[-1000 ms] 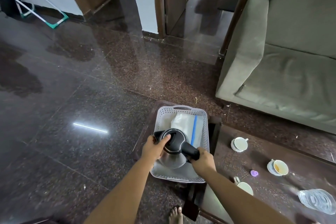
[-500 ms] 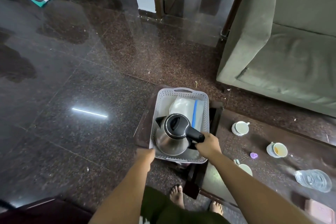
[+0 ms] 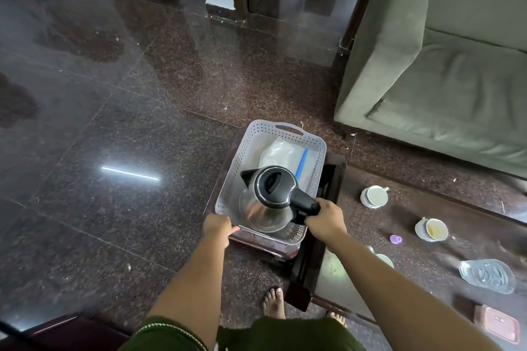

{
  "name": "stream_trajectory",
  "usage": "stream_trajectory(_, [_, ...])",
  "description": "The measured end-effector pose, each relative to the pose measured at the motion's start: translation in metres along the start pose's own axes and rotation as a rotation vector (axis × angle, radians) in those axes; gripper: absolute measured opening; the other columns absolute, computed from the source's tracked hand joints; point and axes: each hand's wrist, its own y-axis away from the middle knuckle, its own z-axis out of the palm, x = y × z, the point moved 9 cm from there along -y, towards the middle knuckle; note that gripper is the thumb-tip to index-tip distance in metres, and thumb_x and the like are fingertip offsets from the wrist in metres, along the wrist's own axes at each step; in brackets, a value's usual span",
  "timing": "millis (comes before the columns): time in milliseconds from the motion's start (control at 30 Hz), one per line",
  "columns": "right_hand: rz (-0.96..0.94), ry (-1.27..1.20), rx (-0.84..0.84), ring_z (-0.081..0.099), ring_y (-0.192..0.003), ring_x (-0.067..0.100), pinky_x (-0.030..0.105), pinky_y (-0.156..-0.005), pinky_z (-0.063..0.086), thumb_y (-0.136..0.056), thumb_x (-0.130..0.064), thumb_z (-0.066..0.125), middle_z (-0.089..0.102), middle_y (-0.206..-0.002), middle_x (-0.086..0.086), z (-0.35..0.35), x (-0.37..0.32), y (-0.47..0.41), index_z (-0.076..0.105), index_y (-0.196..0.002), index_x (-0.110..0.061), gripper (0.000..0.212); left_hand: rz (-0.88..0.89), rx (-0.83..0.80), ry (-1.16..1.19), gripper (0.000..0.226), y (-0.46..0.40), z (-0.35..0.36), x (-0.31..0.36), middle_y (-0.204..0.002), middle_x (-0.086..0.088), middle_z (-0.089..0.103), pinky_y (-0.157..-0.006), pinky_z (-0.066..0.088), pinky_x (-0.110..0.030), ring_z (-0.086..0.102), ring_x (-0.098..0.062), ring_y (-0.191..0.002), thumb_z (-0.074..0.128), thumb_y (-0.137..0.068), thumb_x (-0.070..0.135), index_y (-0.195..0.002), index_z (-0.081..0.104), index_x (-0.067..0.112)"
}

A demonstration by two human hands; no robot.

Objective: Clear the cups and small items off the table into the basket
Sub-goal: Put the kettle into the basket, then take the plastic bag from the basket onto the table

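Observation:
A pale perforated basket rests on a low dark stool at the table's left end. Inside lie a clear plastic bag with a blue strip and a steel kettle with a black lid. My right hand grips the kettle's black handle. My left hand holds the basket's near left corner. On the dark table stand a white cup, a second cup with a yellowish residue, a small purple cap and a third cup partly hidden by my right arm.
A clear glass dish and a pinkish-brown lid lie at the table's near right. A grey-green sofa stands behind the table. Polished dark floor spreads to the left. My bare feet are by the table's corner.
My left hand left the kettle's lid and moved down to the basket's near left corner. The kettle sank lower into the basket, still held by my right hand.

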Motion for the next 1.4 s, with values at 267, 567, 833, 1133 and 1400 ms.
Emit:
stream_trajectory(267, [-0.019,0.107,-0.126,0.062,-0.086,0.03,0.029,-0.065,0.049,-0.076,-0.003,0.056,0.065,-0.092,0.013,0.032,-0.016,-0.02,0.067,-0.104,-0.009,0.03,-0.228,-0.072,0.946,0.04,-0.022,0.014,-0.013,-0.132,-0.022,0.055,-0.082,0.056,-0.034,0.063,-0.026,-0.088,0.047,-0.094,0.007,-0.133,0.046,-0.003])
stream_trajectory(567, [-0.059,0.012,-0.065,0.052,-0.075,0.019,0.026,-0.059,0.039,-0.084,0.005,0.041,0.058,-0.118,0.008,-0.03,-0.035,-0.063,0.051,-0.119,-0.022,0.045,0.47,0.61,0.841,0.038,0.06,-0.098,0.068,-0.121,-0.003,0.06,-0.103,0.041,-0.031,0.052,-0.013,-0.114,0.043,-0.098,0.036,-0.123,0.055,0.011])
stream_trajectory(833, [0.133,0.09,-0.275,0.044,-0.076,0.015,0.028,-0.067,0.038,-0.092,-0.006,0.043,0.047,-0.095,0.001,0.05,-0.008,-0.12,0.03,-0.148,-0.028,0.061,0.884,0.661,-0.016,0.029,0.11,-0.085,0.159,-0.113,0.007,0.063,-0.095,0.037,-0.042,0.051,-0.023,-0.111,0.055,-0.086,0.043,-0.106,0.063,0.024])
stream_trajectory(1133, [0.194,0.107,-0.122,0.047,-0.126,0.029,0.038,-0.099,0.042,-0.091,-0.011,0.06,0.047,-0.14,0.014,0.061,-0.01,-0.143,0.05,-0.133,-0.006,0.044,0.85,0.662,-0.073,0.025,0.079,-0.067,0.159,-0.107,0.011,0.063,-0.088,0.041,-0.043,0.054,-0.022,-0.101,0.055,-0.086,0.048,-0.097,0.063,0.028])
stream_trajectory(1400, [0.155,-0.271,0.189,0.062,-0.088,0.022,0.024,-0.077,0.046,-0.09,-0.009,0.054,0.069,-0.105,0.008,0.008,-0.019,-0.144,0.07,-0.115,-0.013,0.03,0.8,0.614,-0.066,0.027,0.072,-0.068,0.154,-0.11,0.012,0.062,-0.097,0.038,-0.045,0.053,-0.02,-0.105,0.054,-0.087,0.049,-0.102,0.063,0.028])
